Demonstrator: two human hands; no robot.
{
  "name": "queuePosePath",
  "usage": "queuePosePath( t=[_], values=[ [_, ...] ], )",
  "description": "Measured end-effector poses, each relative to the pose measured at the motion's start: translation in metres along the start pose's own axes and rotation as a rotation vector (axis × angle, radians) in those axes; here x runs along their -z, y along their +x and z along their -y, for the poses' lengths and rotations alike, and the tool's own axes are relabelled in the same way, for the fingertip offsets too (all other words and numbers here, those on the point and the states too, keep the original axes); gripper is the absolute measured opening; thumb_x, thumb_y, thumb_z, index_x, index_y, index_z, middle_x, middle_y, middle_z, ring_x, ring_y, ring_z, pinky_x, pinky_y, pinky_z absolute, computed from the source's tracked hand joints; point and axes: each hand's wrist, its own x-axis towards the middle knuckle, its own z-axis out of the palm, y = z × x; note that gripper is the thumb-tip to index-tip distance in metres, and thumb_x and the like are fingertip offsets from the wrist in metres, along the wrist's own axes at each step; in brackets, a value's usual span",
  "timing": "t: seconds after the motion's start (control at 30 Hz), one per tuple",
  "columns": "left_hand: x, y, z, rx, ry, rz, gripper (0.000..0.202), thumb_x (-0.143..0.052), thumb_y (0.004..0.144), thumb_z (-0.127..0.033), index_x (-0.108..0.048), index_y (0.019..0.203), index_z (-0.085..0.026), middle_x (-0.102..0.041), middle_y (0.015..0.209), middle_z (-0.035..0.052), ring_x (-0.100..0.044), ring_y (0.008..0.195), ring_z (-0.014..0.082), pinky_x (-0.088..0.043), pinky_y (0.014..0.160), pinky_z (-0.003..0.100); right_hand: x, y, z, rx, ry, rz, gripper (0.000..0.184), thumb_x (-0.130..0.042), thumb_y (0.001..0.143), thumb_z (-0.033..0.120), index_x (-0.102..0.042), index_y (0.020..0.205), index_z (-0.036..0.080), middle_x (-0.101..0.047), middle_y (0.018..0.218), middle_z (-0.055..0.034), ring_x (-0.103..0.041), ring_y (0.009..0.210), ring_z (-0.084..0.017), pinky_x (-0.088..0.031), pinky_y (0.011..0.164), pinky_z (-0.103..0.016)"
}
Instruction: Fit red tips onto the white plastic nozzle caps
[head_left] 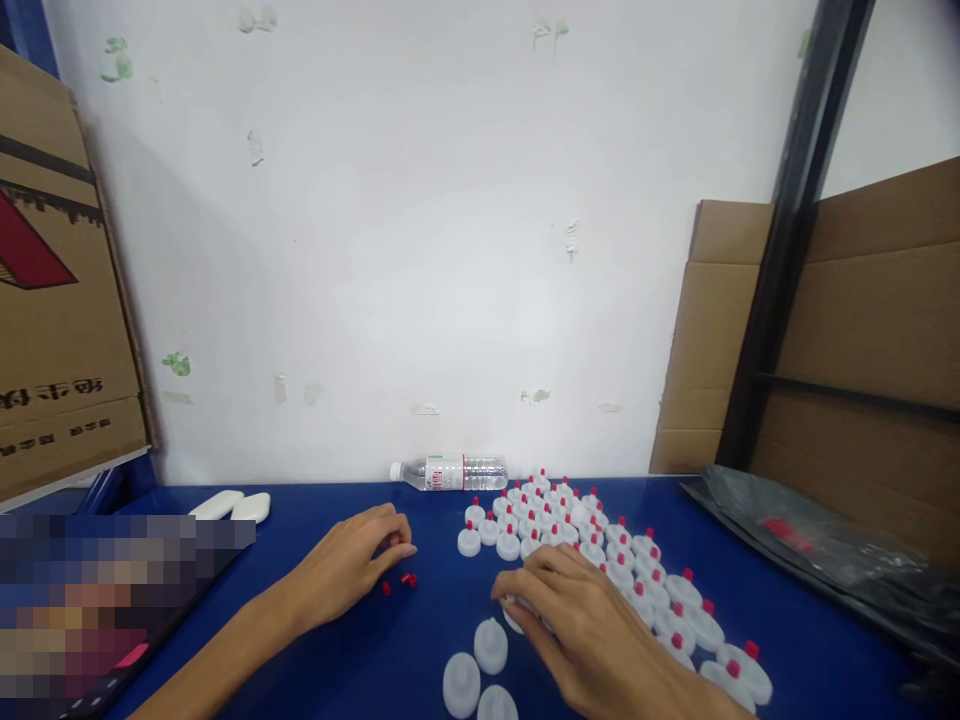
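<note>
My left hand (pixel 364 553) is above the blue table with its fingers curled and the thumb close to the fingertips. Anything between them is hidden. Just below it lie a few small red caps (pixel 409 579). My right hand (pixel 574 615) has its thumb and fingers closed around a white squat plastic bottle (pixel 513 616), mostly covered by the hand. Beside it are uncapped bottles of the same kind, among them one white bottle (pixel 491 645) and another (pixel 461 685) with short nozzles. Behind and right of this hand stand many white bottles with red caps (pixel 508 541).
A clear water bottle (pixel 454 473) lies along the wall. Two white oval objects (pixel 251 508) and a blurred-out screen (pixel 97 610) are at left, below a cardboard box (pixel 67 300). A grey plastic bag (pixel 795 540) lies on the right of the blue table (pixel 315 680).
</note>
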Motion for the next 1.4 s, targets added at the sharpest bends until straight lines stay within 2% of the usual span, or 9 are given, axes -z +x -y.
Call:
queuePosePath(
  t=[0.37, 0.57, 0.7, 0.8, 0.87, 0.97, 1.13, 1.27, 1.4],
  values=[
    [-0.001, 0.002, 0.011, 0.037, 0.054, 0.029, 0.016, -0.054, 0.094, -0.031, -0.068, 0.099, -0.025, -0.07, 0.098, 0.0027, -0.064, 0.093, 0.0228, -0.043, 0.081, 0.033, 0.002, -0.005, 0.007, -0.075, 0.033, 0.133, 0.027, -0.043, 0.095, 0.017, -0.063, 0.111, 0.027, -0.072, 0.089, 0.0008, -0.07, 0.078, -0.017, -0.047, 0.075, -0.03],
    [-0.002, 0.0, 0.005, 0.018, 0.058, 0.047, 0.02, -0.055, 0.096, -0.038, -0.068, 0.089, -0.025, -0.071, 0.09, 0.0007, -0.065, 0.085, 0.0209, -0.042, 0.074, 0.029, 0.008, 0.001, -0.003, -0.189, -0.104, 0.001, 0.026, -0.035, 0.102, 0.022, -0.06, 0.104, 0.022, -0.067, 0.089, -0.0039, -0.061, 0.084, -0.023, -0.043, 0.08, -0.04],
    [-0.001, -0.002, 0.002, 0.007, 0.071, 0.04, 0.027, -0.05, 0.099, -0.042, -0.068, 0.087, -0.026, -0.071, 0.086, -0.0001, -0.065, 0.082, 0.0203, -0.042, 0.072, 0.029, -0.003, -0.001, -0.005, -0.209, -0.21, 0.082, 0.028, -0.041, 0.104, 0.033, -0.062, 0.089, 0.022, -0.067, 0.085, -0.0047, -0.059, 0.09, -0.027, -0.04, 0.092, -0.051],
    [-0.001, -0.002, 0.002, 0.009, 0.093, 0.013, 0.035, -0.041, 0.103, -0.044, -0.068, 0.091, -0.026, -0.072, 0.088, 0.0015, -0.065, 0.085, 0.0222, -0.042, 0.075, 0.031, -0.013, -0.004, -0.004, -0.161, -0.195, 0.121, 0.028, -0.044, 0.103, 0.034, -0.065, 0.089, 0.023, -0.07, 0.084, -0.0036, -0.061, 0.096, -0.027, -0.037, 0.101, -0.055],
    [-0.001, -0.001, 0.003, 0.01, 0.11, -0.003, 0.037, -0.038, 0.104, -0.043, -0.068, 0.093, -0.026, -0.072, 0.09, 0.0028, -0.066, 0.087, 0.0235, -0.043, 0.077, 0.032, -0.016, -0.005, -0.004, -0.14, -0.177, 0.14, 0.027, -0.045, 0.103, 0.035, -0.068, 0.095, 0.024, -0.072, 0.088, -0.0034, -0.062, 0.101, -0.028, -0.038, 0.105, -0.055],
    [0.0, -0.001, 0.001, -0.002, 0.137, -0.026, 0.036, -0.036, 0.105, -0.041, -0.067, 0.096, -0.025, -0.071, 0.09, 0.0042, -0.066, 0.087, 0.0244, -0.043, 0.079, 0.034, -0.013, -0.004, -0.003, -0.138, -0.154, 0.198, 0.031, -0.043, 0.104, 0.038, -0.066, 0.119, 0.025, -0.074, 0.11, -0.0046, -0.062, 0.116, -0.03, -0.036, 0.111, -0.059],
    [0.0, -0.003, -0.01, -0.05, 0.166, -0.066, 0.038, -0.03, 0.106, -0.035, -0.065, 0.099, -0.024, -0.069, 0.09, 0.0047, -0.065, 0.087, 0.0233, -0.045, 0.08, 0.035, -0.009, -0.001, -0.001, -0.207, -0.146, 0.385, 0.048, -0.036, 0.106, 0.047, -0.056, 0.143, 0.024, -0.059, 0.145, -0.0093, -0.049, 0.138, -0.037, -0.032, 0.115, -0.067],
    [-0.002, -0.007, -0.025, -0.112, 0.179, -0.102, 0.035, -0.029, 0.107, -0.033, -0.063, 0.108, -0.025, -0.069, 0.096, 0.0048, -0.065, 0.093, 0.023, -0.046, 0.083, 0.035, -0.009, -0.002, -0.001, -0.175, -0.149, 0.378, 0.052, -0.034, 0.107, 0.047, -0.051, 0.147, 0.019, -0.056, 0.147, -0.0108, -0.049, 0.139, -0.033, -0.035, 0.117, -0.062],
    [-0.008, -0.015, -0.045, -0.18, 0.139, -0.151, 0.03, -0.031, 0.108, -0.032, -0.05, 0.13, -0.028, -0.068, 0.109, 0.0043, -0.066, 0.098, 0.0216, -0.047, 0.082, 0.035, -0.001, 0.0, 0.003, 0.033, -0.184, 0.208, 0.046, -0.044, 0.105, 0.044, -0.056, 0.14, 0.018, -0.065, 0.138, -0.0075, -0.06, 0.129, -0.025, -0.045, 0.112, -0.042]
  ],
)
